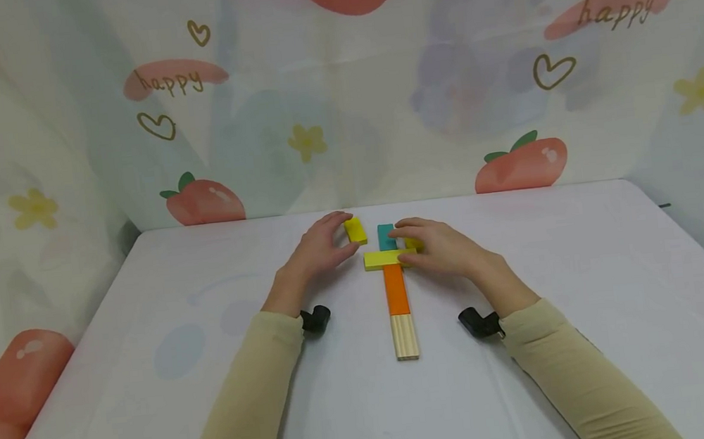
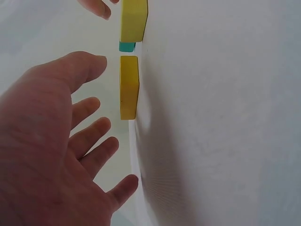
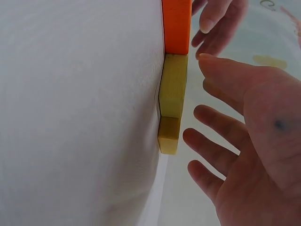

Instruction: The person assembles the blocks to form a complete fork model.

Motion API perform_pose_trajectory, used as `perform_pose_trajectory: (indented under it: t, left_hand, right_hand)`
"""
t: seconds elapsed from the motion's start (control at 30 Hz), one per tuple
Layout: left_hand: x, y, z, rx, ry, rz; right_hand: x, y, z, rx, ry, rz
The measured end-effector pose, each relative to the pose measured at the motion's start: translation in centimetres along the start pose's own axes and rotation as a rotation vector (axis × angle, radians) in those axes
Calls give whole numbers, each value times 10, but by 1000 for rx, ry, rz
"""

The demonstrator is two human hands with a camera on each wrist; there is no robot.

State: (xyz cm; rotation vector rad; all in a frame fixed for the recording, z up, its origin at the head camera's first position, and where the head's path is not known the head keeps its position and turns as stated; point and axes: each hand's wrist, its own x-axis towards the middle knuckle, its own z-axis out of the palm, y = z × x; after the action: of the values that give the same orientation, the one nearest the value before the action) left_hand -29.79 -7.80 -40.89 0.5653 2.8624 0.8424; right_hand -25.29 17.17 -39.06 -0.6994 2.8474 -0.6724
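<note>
On the white table lies a row of flat blocks: a plain wood block (image 1: 405,338) nearest, an orange block (image 1: 396,289), a pale yellow block (image 1: 376,261) laid crosswise, and a teal block (image 1: 386,236) beyond. My left hand (image 1: 323,247) is beside a yellow block (image 1: 356,231) at the far left; its fingers are spread around the block, apart from it in the left wrist view. On the other side, my right hand (image 1: 440,248) has loosely bent fingers and partly hides another yellow block (image 1: 413,242). The right wrist view shows the right thumb close to the crosswise block (image 3: 173,84), holding nothing.
A patterned cloth backdrop (image 1: 354,106) rises behind the table's far edge. Small black cameras (image 1: 317,319) are worn on both wrists. White cloth (image 1: 552,250) covers the table around the blocks.
</note>
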Motion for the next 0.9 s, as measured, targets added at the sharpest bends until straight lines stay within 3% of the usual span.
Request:
perform_pose_trajectory:
  t: [0.3, 0.47, 0.9]
  left_hand:
    - [4, -4, -2, 16, -45, -18]
    - [6, -5, -2, 39, -53, 0]
    - [12, -1, -1, 89, -64, -38]
  right_hand:
    - [1, -4, 1, -25, -20, 3]
    - [1, -4, 3, -47, -26, -2]
    - [0, -2, 5, -109, -6, -47]
